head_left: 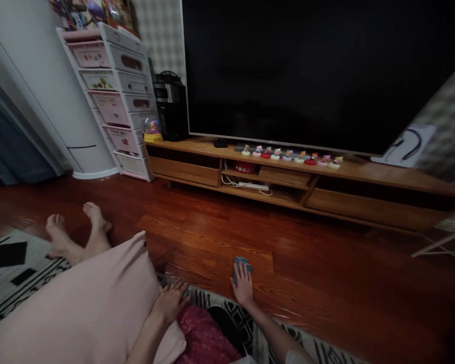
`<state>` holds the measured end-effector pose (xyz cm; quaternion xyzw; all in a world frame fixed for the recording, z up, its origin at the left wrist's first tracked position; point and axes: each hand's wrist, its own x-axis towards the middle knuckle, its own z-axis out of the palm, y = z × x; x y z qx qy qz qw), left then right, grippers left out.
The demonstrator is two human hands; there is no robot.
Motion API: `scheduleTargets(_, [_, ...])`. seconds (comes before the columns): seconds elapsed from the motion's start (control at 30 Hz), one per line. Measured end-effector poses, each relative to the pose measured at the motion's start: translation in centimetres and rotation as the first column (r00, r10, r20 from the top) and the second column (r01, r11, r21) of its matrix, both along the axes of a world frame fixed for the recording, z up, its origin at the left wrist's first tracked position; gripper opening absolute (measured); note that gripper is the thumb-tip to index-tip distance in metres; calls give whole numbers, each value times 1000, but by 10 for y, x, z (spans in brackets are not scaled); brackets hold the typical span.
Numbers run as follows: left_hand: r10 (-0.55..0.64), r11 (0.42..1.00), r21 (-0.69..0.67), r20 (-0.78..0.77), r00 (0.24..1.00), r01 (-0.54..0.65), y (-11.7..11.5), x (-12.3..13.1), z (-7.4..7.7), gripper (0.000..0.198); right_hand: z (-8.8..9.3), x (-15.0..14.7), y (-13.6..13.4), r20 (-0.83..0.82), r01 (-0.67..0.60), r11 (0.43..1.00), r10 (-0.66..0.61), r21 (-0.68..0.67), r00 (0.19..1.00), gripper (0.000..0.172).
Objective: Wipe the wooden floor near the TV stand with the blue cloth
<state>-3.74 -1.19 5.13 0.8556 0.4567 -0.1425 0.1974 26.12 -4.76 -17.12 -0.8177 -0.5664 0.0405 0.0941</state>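
Observation:
My right hand [243, 288] lies flat on a blue-grey folded cloth [242, 261] on the wooden floor, fingers stretched out over it. The cloth shows beyond the fingertips and along the sides. My left hand [171, 299] rests palm down at the edge of a pale pink pillow [79, 303], close to some dark red patterned fabric [205, 333]. Its fingers are spread and hold nothing that I can see.
Ahead stands a low wooden TV cabinet [189, 172] with several small figurines [287, 154] lined up before a large television [288, 71]. Two bare feet [94, 215] stick out past the pillow. A black-and-white rug [7, 253], a drawer tower [132, 101] and a folding stand's legs [436, 245] are around.

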Motion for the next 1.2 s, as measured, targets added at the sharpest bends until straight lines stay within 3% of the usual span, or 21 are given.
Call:
scheduleTargets(0.17, [3,1000,-4,8,1000,-3,-2,1,2,55,15,-63,33,-145,-379,923,385,67,912,61])
scheduleTargets(0.27, [12,1000,-5,9,1000,-12,-1,2,2,55,23,-63,60,-172,-501,862,506,75,845,63])
scheduleTargets(0.33, [15,1000,-4,13,1000,-15,0,3,2,56,26,-45,74,-154,-507,861,508,54,847,63])
scheduleTargets(0.4, [16,1000,-10,14,1000,-16,0,3,3,56,28,-15,81,-110,-430,902,431,32,896,61])
scheduleTargets(0.53, [13,1000,-16,2,1000,-13,0,2,4,55,24,65,63,-6,-102,995,102,3,995,56])
scheduleTargets(0.63, [6,1000,-10,3,1000,-6,0,1,4,55,13,112,27,61,177,984,-177,9,982,57])
scheduleTargets(0.73, [6,1000,-4,8,1000,-6,0,1,1,54,0,126,-10,94,352,934,-356,54,930,60])
scheduleTargets(0.83, [-4,1000,0,4,1000,4,1,-1,-3,53,-8,104,-30,80,434,898,-438,69,895,62])
scheduleTargets(0.93, [-15,1000,12,5,1000,15,1,-3,-7,53,-6,56,-26,31,389,920,-391,55,920,64])
scheduleTargets(1.07, [-10,1000,10,10,1000,10,1,-4,-8,52,7,-17,6,-48,127,992,-127,5,991,64])
scheduleTargets(1.2, [4,1000,-2,1,1000,-4,0,-1,-1,52,22,-73,39,-105,-176,984,179,37,978,67])
